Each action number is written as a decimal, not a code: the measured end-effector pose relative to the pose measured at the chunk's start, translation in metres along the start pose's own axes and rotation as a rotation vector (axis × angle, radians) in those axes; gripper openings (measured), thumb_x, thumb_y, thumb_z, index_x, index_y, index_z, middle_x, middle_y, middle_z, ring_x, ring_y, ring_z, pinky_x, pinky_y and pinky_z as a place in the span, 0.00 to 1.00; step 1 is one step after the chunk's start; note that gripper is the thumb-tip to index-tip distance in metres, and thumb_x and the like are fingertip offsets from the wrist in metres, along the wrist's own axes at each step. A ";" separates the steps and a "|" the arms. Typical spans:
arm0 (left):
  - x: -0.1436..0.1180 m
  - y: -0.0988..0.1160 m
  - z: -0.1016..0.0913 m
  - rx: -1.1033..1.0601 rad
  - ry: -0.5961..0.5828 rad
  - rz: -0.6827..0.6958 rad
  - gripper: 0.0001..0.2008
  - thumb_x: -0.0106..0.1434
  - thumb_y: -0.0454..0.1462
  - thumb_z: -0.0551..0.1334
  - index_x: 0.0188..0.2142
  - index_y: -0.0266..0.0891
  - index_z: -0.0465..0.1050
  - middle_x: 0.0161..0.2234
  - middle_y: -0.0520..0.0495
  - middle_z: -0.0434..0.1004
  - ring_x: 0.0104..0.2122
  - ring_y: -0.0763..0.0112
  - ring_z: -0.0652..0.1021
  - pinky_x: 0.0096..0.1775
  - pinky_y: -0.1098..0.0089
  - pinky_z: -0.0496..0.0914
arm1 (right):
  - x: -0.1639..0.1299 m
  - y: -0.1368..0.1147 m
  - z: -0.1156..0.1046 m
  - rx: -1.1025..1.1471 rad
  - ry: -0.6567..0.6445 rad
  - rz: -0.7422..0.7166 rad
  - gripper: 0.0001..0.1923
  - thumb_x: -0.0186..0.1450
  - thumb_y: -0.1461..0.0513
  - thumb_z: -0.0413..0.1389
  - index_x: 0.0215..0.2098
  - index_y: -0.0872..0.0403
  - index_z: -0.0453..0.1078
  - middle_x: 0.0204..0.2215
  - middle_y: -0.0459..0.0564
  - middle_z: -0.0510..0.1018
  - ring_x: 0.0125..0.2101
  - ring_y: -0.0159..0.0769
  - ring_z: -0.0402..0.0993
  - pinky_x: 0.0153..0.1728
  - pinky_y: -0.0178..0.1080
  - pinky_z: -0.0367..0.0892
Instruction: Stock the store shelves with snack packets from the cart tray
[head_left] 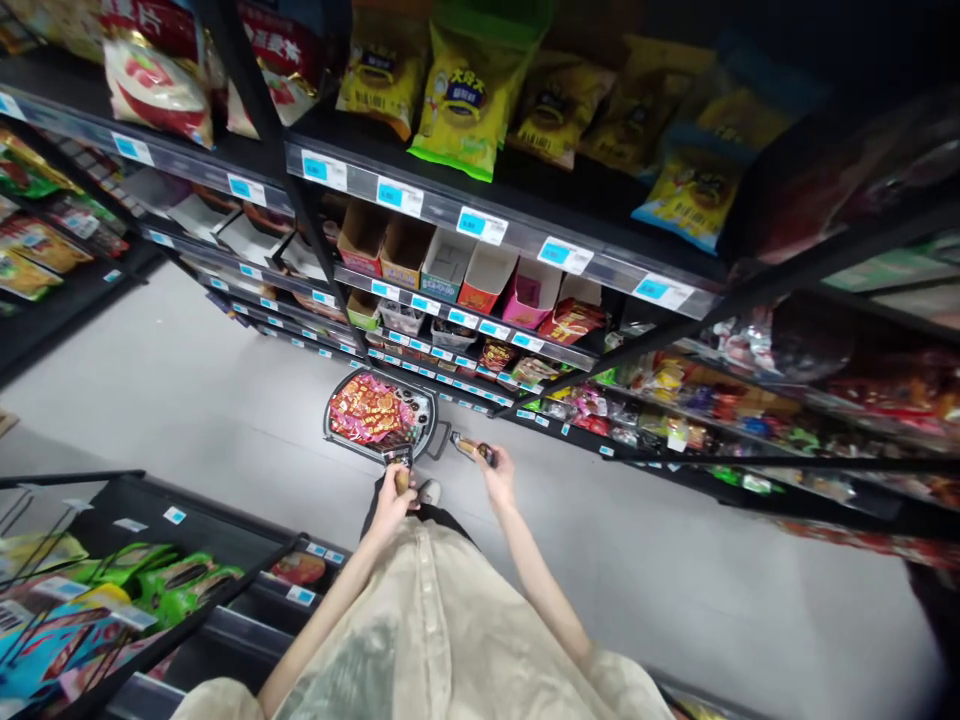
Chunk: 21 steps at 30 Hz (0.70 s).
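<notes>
My left hand [400, 496] is closed around a small snack packet [398, 457] with a black top and a tan lower part, held over the near edge of a basket. In my right hand [496, 475] is a similar slim black-and-tan snack packet [471, 447], gripped at one end and pointing left. The dark-rimmed shopping basket [328, 418] stands on the floor ahead of my feet, its handle [442, 440] folded out to the right. Many red and pink snack packets [367, 408] lie in it, with some dark packets at its right side. Print on the held packets is too small to read.
A tall shelf unit [525, 240] with price tags runs across the front, holding yellow snack bags [472, 90] above and open cartons [446, 262] lower down. Another rack [247, 560] with hanging packets stands close on my left. Grey floor [600, 560] extends to the right.
</notes>
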<state>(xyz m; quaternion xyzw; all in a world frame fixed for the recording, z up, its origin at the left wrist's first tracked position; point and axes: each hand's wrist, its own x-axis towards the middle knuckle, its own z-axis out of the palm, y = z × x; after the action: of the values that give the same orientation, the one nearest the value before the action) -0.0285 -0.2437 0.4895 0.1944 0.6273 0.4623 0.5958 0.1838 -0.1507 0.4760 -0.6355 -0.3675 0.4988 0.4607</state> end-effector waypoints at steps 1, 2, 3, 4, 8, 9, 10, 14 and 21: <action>0.003 0.004 -0.003 -0.018 0.009 -0.001 0.24 0.45 0.35 0.63 0.43 0.46 0.61 0.44 0.49 0.70 0.37 0.68 0.76 0.27 0.71 0.76 | 0.014 -0.007 0.005 -0.034 -0.001 -0.040 0.20 0.52 0.52 0.69 0.37 0.53 0.73 0.41 0.57 0.85 0.41 0.45 0.80 0.47 0.47 0.73; 0.007 0.008 -0.005 -0.033 0.019 0.002 0.24 0.44 0.35 0.63 0.43 0.46 0.61 0.44 0.49 0.70 0.38 0.67 0.76 0.27 0.71 0.76 | 0.028 -0.015 0.010 -0.070 -0.006 -0.093 0.18 0.53 0.53 0.68 0.37 0.53 0.73 0.41 0.57 0.85 0.41 0.45 0.80 0.48 0.47 0.72; 0.010 0.012 -0.008 -0.044 0.029 0.005 0.24 0.44 0.35 0.63 0.42 0.46 0.61 0.44 0.49 0.70 0.38 0.66 0.76 0.27 0.71 0.76 | 0.042 -0.024 0.016 -0.109 -0.016 -0.161 0.17 0.55 0.53 0.66 0.37 0.53 0.72 0.41 0.56 0.85 0.42 0.45 0.80 0.50 0.48 0.72; 0.014 0.016 -0.011 -0.053 0.036 0.009 0.24 0.44 0.35 0.63 0.42 0.46 0.61 0.44 0.49 0.70 0.38 0.66 0.76 0.27 0.71 0.76 | 0.057 -0.033 0.023 -0.148 -0.033 -0.239 0.15 0.57 0.55 0.64 0.38 0.53 0.72 0.41 0.56 0.84 0.43 0.45 0.80 0.51 0.48 0.71; 0.033 0.030 -0.024 -0.074 0.064 0.015 0.24 0.46 0.37 0.64 0.43 0.46 0.59 0.44 0.49 0.70 0.36 0.68 0.75 0.27 0.70 0.76 | 0.121 -0.069 0.052 -0.362 -0.061 -0.483 0.07 0.64 0.59 0.57 0.40 0.51 0.72 0.44 0.54 0.84 0.45 0.43 0.79 0.53 0.45 0.70; 0.038 0.032 -0.029 -0.079 0.075 0.012 0.25 0.46 0.37 0.64 0.43 0.46 0.59 0.43 0.49 0.70 0.36 0.68 0.75 0.27 0.70 0.76 | 0.138 -0.075 0.060 -0.433 -0.058 -0.519 0.06 0.65 0.60 0.56 0.40 0.51 0.72 0.44 0.53 0.84 0.45 0.43 0.79 0.53 0.45 0.70; 0.044 0.034 -0.034 -0.085 0.086 0.008 0.25 0.46 0.38 0.65 0.43 0.46 0.59 0.43 0.50 0.70 0.36 0.68 0.75 0.27 0.69 0.77 | 0.154 -0.081 0.068 -0.507 -0.055 -0.545 0.06 0.66 0.61 0.55 0.41 0.51 0.72 0.44 0.53 0.84 0.45 0.43 0.79 0.53 0.45 0.69; 0.065 0.037 -0.057 -0.104 0.130 -0.036 0.26 0.45 0.39 0.66 0.43 0.46 0.59 0.39 0.52 0.70 0.34 0.67 0.75 0.27 0.67 0.77 | 0.214 -0.087 0.096 -0.791 -0.039 -0.552 0.10 0.67 0.64 0.52 0.44 0.51 0.73 0.45 0.52 0.84 0.45 0.43 0.79 0.51 0.42 0.69; 0.095 0.047 -0.099 -0.146 0.215 -0.067 0.27 0.43 0.39 0.68 0.42 0.45 0.60 0.41 0.51 0.71 0.34 0.68 0.75 0.27 0.66 0.78 | 0.251 -0.074 0.127 -1.019 0.025 -0.512 0.15 0.70 0.64 0.47 0.49 0.55 0.72 0.46 0.59 0.83 0.44 0.47 0.78 0.50 0.44 0.67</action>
<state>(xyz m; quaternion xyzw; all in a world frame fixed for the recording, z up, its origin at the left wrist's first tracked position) -0.1547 -0.1795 0.4598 0.0788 0.6583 0.5048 0.5528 0.1179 0.1327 0.4620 -0.6740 -0.6984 0.1235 0.2066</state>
